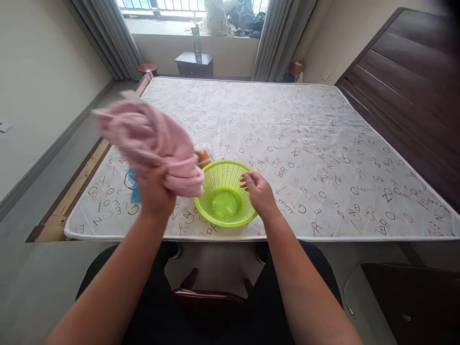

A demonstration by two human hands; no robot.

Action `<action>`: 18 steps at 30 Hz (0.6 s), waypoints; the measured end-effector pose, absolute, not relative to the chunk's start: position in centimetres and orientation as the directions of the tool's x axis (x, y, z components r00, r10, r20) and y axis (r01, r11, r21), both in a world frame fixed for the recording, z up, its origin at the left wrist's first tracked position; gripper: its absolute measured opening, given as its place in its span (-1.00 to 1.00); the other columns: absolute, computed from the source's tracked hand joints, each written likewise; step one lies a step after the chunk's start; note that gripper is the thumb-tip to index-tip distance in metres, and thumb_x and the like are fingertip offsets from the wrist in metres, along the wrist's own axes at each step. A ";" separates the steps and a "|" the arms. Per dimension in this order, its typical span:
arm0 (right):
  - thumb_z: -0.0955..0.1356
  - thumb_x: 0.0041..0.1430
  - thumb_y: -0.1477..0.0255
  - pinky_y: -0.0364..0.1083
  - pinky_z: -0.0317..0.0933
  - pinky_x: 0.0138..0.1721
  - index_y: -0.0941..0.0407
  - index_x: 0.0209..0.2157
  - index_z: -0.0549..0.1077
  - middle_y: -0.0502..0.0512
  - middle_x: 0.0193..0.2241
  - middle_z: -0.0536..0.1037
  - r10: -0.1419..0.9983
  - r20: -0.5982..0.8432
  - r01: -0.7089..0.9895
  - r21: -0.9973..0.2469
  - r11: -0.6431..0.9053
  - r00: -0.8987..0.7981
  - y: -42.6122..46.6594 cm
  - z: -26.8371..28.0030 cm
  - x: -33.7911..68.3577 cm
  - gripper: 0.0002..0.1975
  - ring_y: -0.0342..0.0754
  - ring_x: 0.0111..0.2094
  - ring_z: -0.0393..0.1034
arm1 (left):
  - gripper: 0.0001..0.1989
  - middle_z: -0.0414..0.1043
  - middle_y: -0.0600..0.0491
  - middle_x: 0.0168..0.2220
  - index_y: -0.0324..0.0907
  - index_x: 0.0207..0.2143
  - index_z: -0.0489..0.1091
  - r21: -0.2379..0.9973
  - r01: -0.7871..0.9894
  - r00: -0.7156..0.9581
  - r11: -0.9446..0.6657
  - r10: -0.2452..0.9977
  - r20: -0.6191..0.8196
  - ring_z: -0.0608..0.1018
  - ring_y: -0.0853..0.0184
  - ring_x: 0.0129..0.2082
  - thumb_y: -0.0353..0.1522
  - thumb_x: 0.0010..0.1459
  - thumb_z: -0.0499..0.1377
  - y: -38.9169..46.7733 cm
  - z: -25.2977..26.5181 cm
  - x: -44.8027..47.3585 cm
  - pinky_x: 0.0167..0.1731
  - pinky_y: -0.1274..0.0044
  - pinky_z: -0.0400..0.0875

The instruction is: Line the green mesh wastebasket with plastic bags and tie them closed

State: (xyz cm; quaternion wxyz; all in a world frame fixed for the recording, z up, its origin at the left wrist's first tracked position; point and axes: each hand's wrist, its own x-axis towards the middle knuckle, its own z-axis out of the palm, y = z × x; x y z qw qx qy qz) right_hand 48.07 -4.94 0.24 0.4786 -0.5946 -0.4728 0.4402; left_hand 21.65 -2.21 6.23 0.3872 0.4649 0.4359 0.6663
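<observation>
My left hand (156, 191) is closed around a bundled pink towel (154, 139), raised above the left part of the mattress and blurred by motion. A bright green plastic basket (226, 223) with slatted sides stands upright at the mattress's near edge, just right of the towel. Nothing lies on the part of its bottom that shows. Over the basket's right rim hangs my right hand (259, 192), its fingers loosely bent and slightly apart. Whether it touches the rim is hard to see. Behind the basket, an orange item in clear plastic (203, 157) is partly hidden by the towel.
A blue packet (134, 191) lies on the letter-printed mattress (323, 143), partly behind the towel. Wooden bed frame (75, 191) shows along the left. At the far side stands a nightstand (194, 60) with a green bottle (196, 42). A dark headboard (406, 72) rises at right.
</observation>
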 end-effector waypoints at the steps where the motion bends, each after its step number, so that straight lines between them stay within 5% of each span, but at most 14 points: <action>1: 0.27 0.30 -0.11 -0.02 0.41 -0.21 0.04 -0.07 0.46 0.13 -0.13 0.60 0.984 -0.096 0.060 -0.993 -0.106 0.148 -4.9 0.2 47.9 -0.48 0.00 -0.23 0.56 | -0.53 0.45 0.13 0.23 0.09 0.10 0.41 0.967 -0.054 -0.190 -0.249 0.953 0.234 0.41 0.10 0.32 -0.24 0.12 0.33 -2.7 5.7 22.5 0.30 0.19 0.37; 5: 0.13 0.27 -0.28 -0.02 0.45 -0.32 -0.04 0.09 0.38 0.14 0.01 0.58 0.975 -0.181 -0.142 -0.977 -0.162 0.131 -4.9 -0.2 48.0 -0.30 0.05 -0.17 0.58 | -0.55 0.63 -0.07 -0.06 -0.02 0.01 0.55 0.916 0.387 0.366 -0.101 0.929 -0.053 0.61 -0.05 0.01 -0.10 0.08 0.39 -4.3 3.8 23.7 0.04 0.12 0.52; 7: 0.24 0.26 -0.21 0.01 0.46 -0.19 -0.01 0.07 0.41 0.15 0.00 0.59 0.967 -0.154 -0.069 -0.987 -0.143 0.201 -4.9 -0.6 48.3 -0.37 0.08 -0.09 0.56 | -0.64 0.63 -0.07 -0.15 -0.01 -0.02 0.59 0.830 0.534 0.375 -0.162 0.925 -0.061 0.64 0.01 -0.11 -0.09 0.18 0.31 -4.5 3.0 23.3 0.00 0.15 0.51; 9: 0.37 0.22 -0.07 0.05 0.43 -0.06 0.03 0.01 0.45 0.16 -0.03 0.61 0.959 -0.120 0.059 -0.988 -0.140 0.257 -4.9 -0.8 48.5 -0.48 0.10 -0.04 0.53 | -0.60 0.60 -0.09 -0.07 0.00 0.11 0.52 0.796 0.584 0.214 -0.157 0.976 0.036 0.63 0.04 -0.08 -0.13 0.25 0.24 -4.1 2.0 22.5 0.04 0.16 0.48; 12: 0.39 0.23 0.08 0.10 0.39 -0.01 0.06 -0.09 0.51 0.18 -0.10 0.62 0.955 -0.061 0.266 -0.954 -0.141 0.290 -5.0 -0.7 48.5 -0.62 0.12 -0.06 0.52 | -0.19 0.35 -0.17 0.29 0.01 0.40 0.18 0.833 0.553 -0.048 -0.032 0.996 0.070 0.43 -0.03 0.27 -0.15 0.15 0.34 -2.9 -0.6 21.6 0.24 0.13 0.33; 14: 0.36 0.27 0.15 0.11 0.37 0.01 0.07 -0.13 0.52 0.19 -0.11 0.61 0.962 0.029 0.396 -0.915 -0.084 0.271 -5.0 -0.6 48.3 -0.69 0.12 -0.06 0.51 | 0.05 0.17 -0.27 0.41 -0.03 0.47 -0.01 0.878 0.446 -0.113 0.170 0.985 -0.134 0.29 -0.12 0.39 -0.14 0.03 0.43 -2.2 -2.3 21.6 0.27 0.09 0.29; 18: 0.34 0.31 0.22 0.12 0.34 0.07 0.08 -0.10 0.53 0.21 -0.07 0.58 0.997 0.065 0.570 -0.821 0.030 0.042 -4.7 -1.5 47.6 -0.72 0.10 -0.06 0.49 | -0.10 0.40 -0.20 0.27 0.07 0.41 0.07 0.814 0.034 0.134 0.580 0.804 -0.579 0.57 -0.14 0.13 -0.15 0.07 0.34 -2.8 -4.0 23.5 -0.11 0.13 0.57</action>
